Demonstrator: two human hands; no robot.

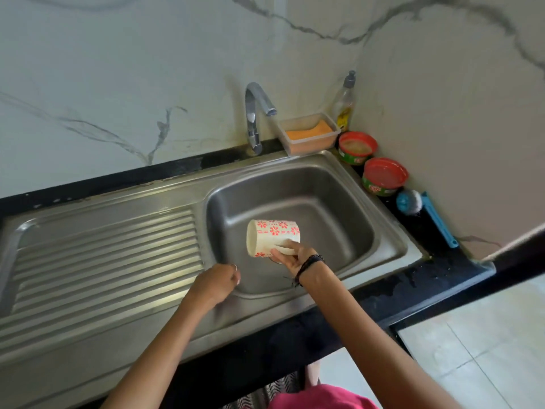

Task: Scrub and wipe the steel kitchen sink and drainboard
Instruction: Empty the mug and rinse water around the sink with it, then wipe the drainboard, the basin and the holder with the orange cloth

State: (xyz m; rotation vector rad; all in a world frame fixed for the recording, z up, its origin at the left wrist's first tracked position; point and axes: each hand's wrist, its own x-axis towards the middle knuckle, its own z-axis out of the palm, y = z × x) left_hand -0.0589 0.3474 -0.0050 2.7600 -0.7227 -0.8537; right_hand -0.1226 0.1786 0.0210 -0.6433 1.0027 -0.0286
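Black counter — inset steel sink, sponge tub, soap bottle, two red-lidded tubs, scrubber

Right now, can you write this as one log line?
right hand: holds mug over sink | left hand: curled, holds nothing

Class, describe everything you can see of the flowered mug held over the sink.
The mug is cream-white with red-orange flower prints and looks ceramic or plastic. It lies tipped on its side, mouth facing left, above the steel sink basin. The right hand grips it by its handle from below. No contents are visible. The left hand does not touch it.
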